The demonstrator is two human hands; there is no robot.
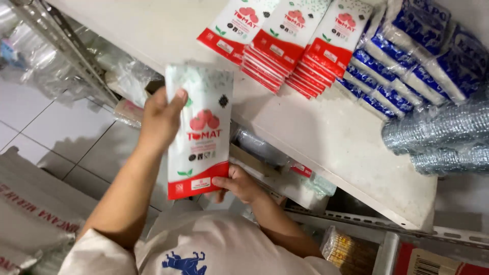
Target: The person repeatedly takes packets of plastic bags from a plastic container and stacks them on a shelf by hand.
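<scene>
A: Was the pouch [199, 131] sharp?
B: No, its top was blurred, and the left hand [160, 119] covered one edge.
A: And the blue packs [407, 56]?
B: The picture's edge cut them off.

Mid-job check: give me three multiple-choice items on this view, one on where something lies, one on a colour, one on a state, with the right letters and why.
1. Where do the blue-and-white packs lie?
A. on the floor tiles
B. on the white shelf, right of the red-and-white packets
C. in the person's lap

2. What colour is the bottom band of the held pouch?
A. red
B. green
C. black

3. How is the pouch held?
A. by the left hand at the top and the right hand at the bottom
B. by one hand only
C. lying loose on the shelf

Answers: 1 B, they sit on the shelf beside the fanned packets. 2 A, the band by the lower fingers is red. 3 A, both hands grip it, clear of the shelf.
</scene>
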